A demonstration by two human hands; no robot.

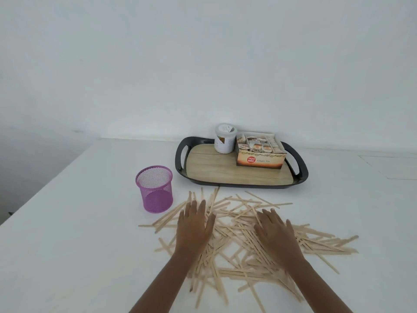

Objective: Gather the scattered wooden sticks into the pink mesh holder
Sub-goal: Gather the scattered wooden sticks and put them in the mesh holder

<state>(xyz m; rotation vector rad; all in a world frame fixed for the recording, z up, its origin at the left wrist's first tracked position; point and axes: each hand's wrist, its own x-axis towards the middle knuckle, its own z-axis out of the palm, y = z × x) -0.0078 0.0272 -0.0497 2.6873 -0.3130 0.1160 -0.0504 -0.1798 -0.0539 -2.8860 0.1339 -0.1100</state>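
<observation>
Resting flat on the pile, the left hand [195, 224] is lying palm down with fingers straight and together, holding nothing, just pressing on the wooden sticks [239, 236]. Right hand [276, 233] is doing the same, palm down, fingers extended and angling up-left across the sticks, nothing gripped. Both hands are sitting well apart, one on each half of the pile. Sticks are lying scattered and criss-crossed on the white table [79, 245], spreading out past both hands to the left, the right and toward the camera; some are running under the forearms. Pink mesh holder [154, 189] is standing upright on the table just up-left of the left hand, near the far-left edge of the pile; no stick is showing inside it. Behind the pile a dark tray [239, 180] with a wood-look floor is carrying a white jar [224, 138] and an open tea box [259, 152], side by side at its back right.
</observation>
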